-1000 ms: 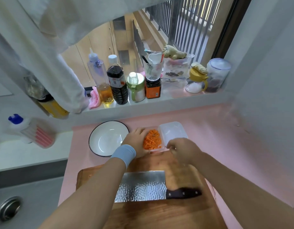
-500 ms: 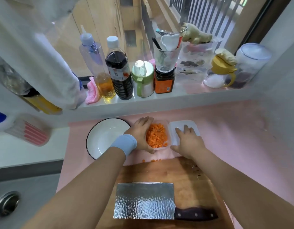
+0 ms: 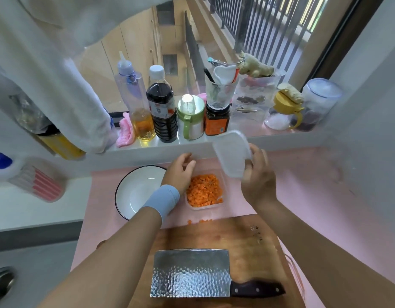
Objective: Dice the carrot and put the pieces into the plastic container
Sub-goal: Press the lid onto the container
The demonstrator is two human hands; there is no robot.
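Our right hand (image 3: 258,181) pinches the clear lid (image 3: 232,154) tilted in the air, while our left hand (image 3: 178,174), fingers loosely curled and gripping nothing, sits just beside the left wall of the plastic container (image 3: 203,206), whose diced carrot (image 3: 203,190) lies between both hands, the cleaver (image 3: 190,273) nearer us.

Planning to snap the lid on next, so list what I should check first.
1. Lid held in the right hand: ok.
2. Left hand steadying the container: cannot tell; it lies at the left side.
3. All carrot pieces inside: not ok; a few stray pieces lie on the counter before the board.
4. Carrot below the rim: cannot tell.
5. Cleaver flat on the board, away from both hands: ok.
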